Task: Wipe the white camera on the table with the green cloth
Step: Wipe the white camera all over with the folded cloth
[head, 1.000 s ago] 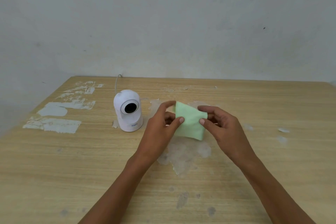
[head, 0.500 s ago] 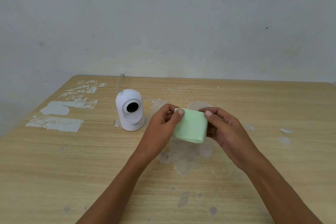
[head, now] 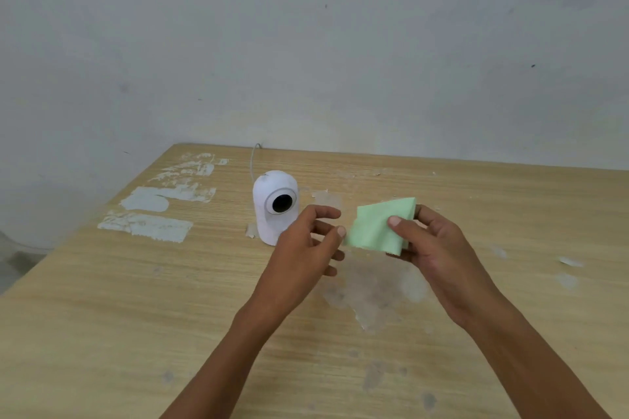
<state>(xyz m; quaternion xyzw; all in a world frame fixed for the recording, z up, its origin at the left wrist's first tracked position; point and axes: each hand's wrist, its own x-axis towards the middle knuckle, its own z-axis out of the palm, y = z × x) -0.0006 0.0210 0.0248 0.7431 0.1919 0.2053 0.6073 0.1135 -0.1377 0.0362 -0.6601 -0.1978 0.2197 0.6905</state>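
Observation:
A small white dome camera (head: 272, 204) with a round black lens stands upright on the wooden table (head: 136, 299), its thin white cable running back to the wall. A folded light green cloth (head: 374, 231) is held above the table, pinched between thumb and fingers of my right hand (head: 429, 252). My left hand (head: 303, 248) hovers just left of the cloth with fingers apart, holding nothing, and partly covers the camera's lower right side.
Patches of peeled white residue (head: 149, 224) mark the table's left side, and a pale worn patch (head: 371, 296) lies under my hands. A bare grey wall (head: 306, 44) stands right behind the table. The table's left edge runs diagonally.
My left hand has let go of the cloth and opened. The right hand now holds the cloth alone, shifted slightly to the right. The view has shifted so the camera appears closer.

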